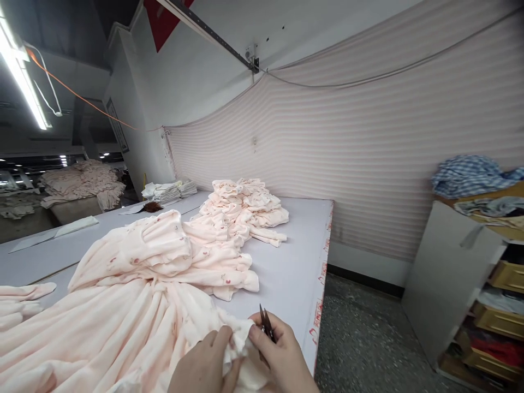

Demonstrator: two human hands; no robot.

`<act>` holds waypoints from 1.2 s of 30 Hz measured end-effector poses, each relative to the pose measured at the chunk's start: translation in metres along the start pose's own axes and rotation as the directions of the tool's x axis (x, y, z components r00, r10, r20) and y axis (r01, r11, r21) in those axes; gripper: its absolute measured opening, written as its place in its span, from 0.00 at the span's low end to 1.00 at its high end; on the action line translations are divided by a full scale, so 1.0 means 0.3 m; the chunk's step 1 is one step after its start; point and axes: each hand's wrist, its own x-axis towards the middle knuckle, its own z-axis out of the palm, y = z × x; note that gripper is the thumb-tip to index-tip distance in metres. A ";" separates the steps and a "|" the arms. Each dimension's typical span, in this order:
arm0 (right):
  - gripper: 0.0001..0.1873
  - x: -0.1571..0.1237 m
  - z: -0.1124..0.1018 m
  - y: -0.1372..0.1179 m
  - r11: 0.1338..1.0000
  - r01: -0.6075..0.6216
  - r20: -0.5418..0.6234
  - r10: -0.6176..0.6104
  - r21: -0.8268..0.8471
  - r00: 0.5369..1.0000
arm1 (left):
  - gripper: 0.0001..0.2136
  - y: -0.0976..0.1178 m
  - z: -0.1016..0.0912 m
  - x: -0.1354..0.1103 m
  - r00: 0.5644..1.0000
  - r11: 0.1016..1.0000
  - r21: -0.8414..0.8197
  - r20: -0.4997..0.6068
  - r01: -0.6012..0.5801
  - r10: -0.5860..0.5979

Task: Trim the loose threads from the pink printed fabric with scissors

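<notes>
A pale pink garment (135,322) with small printed motifs lies spread over the near part of the table. My left hand (204,357) is closed on a ruffled edge of it, near the front. My right hand (280,349) holds a pair of dark thread snips (266,322), blades pointing up and away. Its thumb and fingers also pinch the same garment edge, just right of my left hand. Part of the snips is hidden behind the fingers. Beyond my hands, more pale pink garments (245,204) are heaped on the table.
The grey-white table (297,262) ends at a taped right edge. Past it are a dark speckled floor (360,322) and a cabinet (446,278) with yellow bins. Folded white cloths (167,189) and a dark brown tuft (153,207) lie farther back. Striped fabric (347,142) covers the wall.
</notes>
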 end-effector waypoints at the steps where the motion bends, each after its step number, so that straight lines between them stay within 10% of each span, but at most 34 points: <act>1: 0.12 -0.005 0.003 0.004 1.000 0.017 -0.002 -0.017 -0.025 1.000 | 0.12 -0.011 0.016 -0.001 0.997 0.999 -0.014 -0.054 -0.046 0.045; 8: 0.02 -0.044 -0.040 -0.046 0.853 0.192 0.110 -0.159 -0.485 0.981 | 0.09 -0.093 0.043 -0.030 0.961 0.940 -0.294 -0.261 -0.171 0.093; 20: 0.09 -0.030 -0.010 -0.149 0.797 0.200 0.335 0.003 -0.570 0.942 | 0.12 -0.066 0.053 -0.044 0.951 0.862 -0.488 -0.308 -0.138 -0.023; 36: 0.05 -0.051 0.006 -0.061 0.830 0.114 0.139 -0.045 -0.546 0.989 | 0.07 -0.044 0.015 -0.032 0.945 0.838 -0.542 -0.302 -0.060 -0.128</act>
